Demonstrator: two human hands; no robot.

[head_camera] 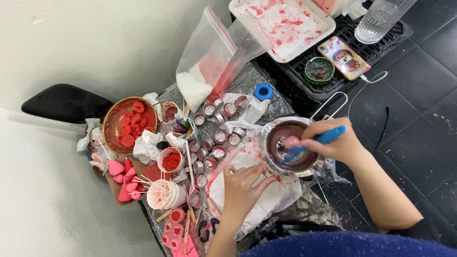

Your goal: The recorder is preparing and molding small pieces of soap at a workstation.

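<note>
Small round metal pot with dark reddish-brown melted stuff inside, sitting at the edge of the cluttered foil-covered worktop, just right of the cluster of little silver tins. Thin wire handle sticking out the far side of that pot. Right hand over the pot, fingers curled tight around a blue plastic-handled stirrer, tip down in the liquid. Left hand just below-left of the pot, fingers loosely bent and a bit apart, fingertips pressing a white paper towel stained pink, nothing gripped. Handling guess: pot probably light but thin-walled and likely hot, contents runny and sloshy, so easy to tip, given how close to the edge. Best hold probably the wire handle, not the rim. Stirrer looks stiff and light, maybe slick if waxy; mid-handle grip seems fine. Further left of the pot: a brass bowl of red chunks, white cups, pink heart shapes. Behind the pot: clear zip bag, stained white tray.
</note>
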